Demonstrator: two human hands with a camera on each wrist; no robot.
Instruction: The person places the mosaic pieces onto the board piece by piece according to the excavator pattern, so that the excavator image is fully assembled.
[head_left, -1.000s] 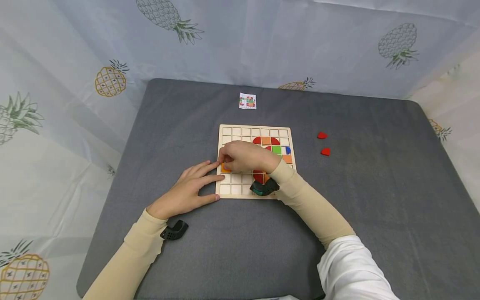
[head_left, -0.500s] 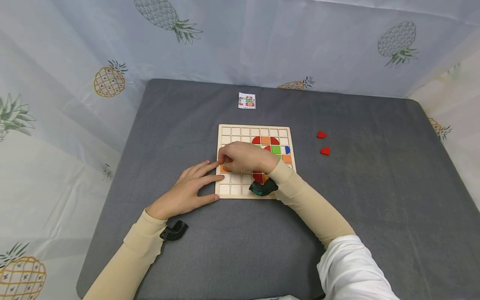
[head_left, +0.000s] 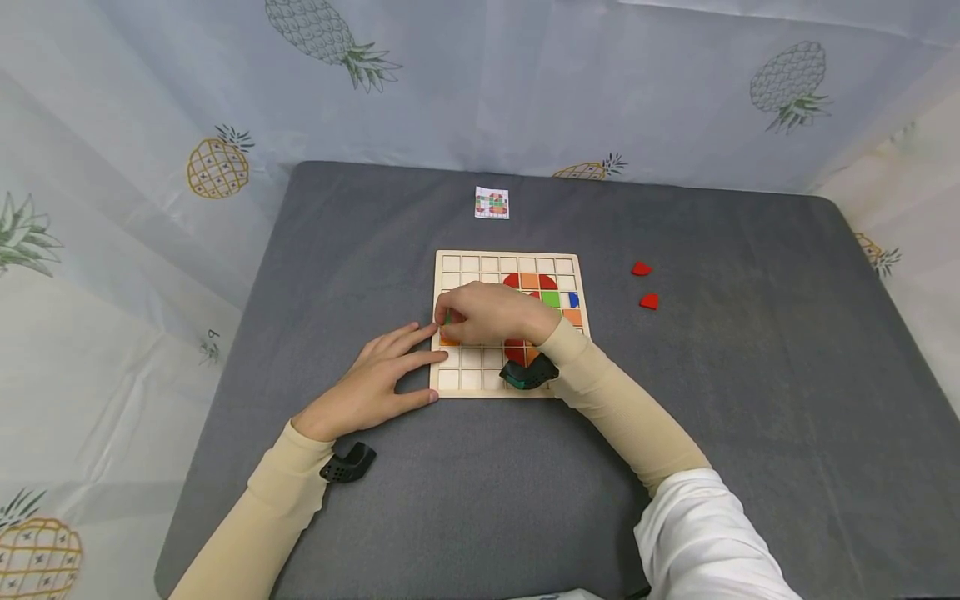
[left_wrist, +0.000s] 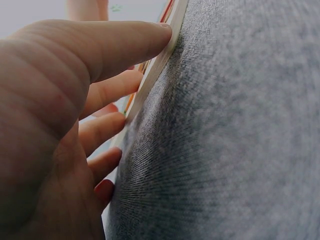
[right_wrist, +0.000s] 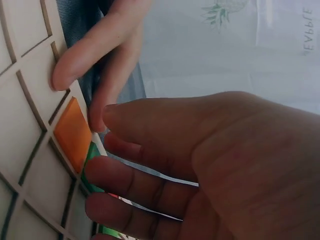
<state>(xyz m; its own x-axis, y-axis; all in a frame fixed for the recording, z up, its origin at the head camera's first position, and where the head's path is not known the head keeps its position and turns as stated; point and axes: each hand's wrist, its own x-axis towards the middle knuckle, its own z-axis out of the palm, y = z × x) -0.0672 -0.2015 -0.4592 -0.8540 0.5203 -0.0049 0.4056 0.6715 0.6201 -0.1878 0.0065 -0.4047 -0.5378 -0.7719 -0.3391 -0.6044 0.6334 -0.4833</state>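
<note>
A wooden grid board (head_left: 471, 380) lies on the grey table, with red, orange, green and blue tiles in some cells. My left hand (head_left: 363, 396) lies flat at its left edge, fingers spread, thumb at the near corner. Over the board's left side reaches my right hand (head_left: 491, 312), its fingers gently bent. In the right wrist view, an orange tile (right_wrist: 73, 134) sits in an edge cell beside a green tile (right_wrist: 92, 150). The right fingertips are right at these tiles, with nothing showing between thumb and fingers. The right hand hides part of the board from the head camera.
Two loose red pieces, one farther back (head_left: 641, 268) and one nearer (head_left: 648, 302), lie right of the board. Behind it is a small card (head_left: 492, 202) printed with a coloured grid pattern. A pineapple-print curtain (head_left: 510, 83) hangs along the table's back edge.
The right fingers have shifted slightly at the left column, and a bit of green now shows between thumb and fingers. The left hand keeps its place on the board's edge.
</note>
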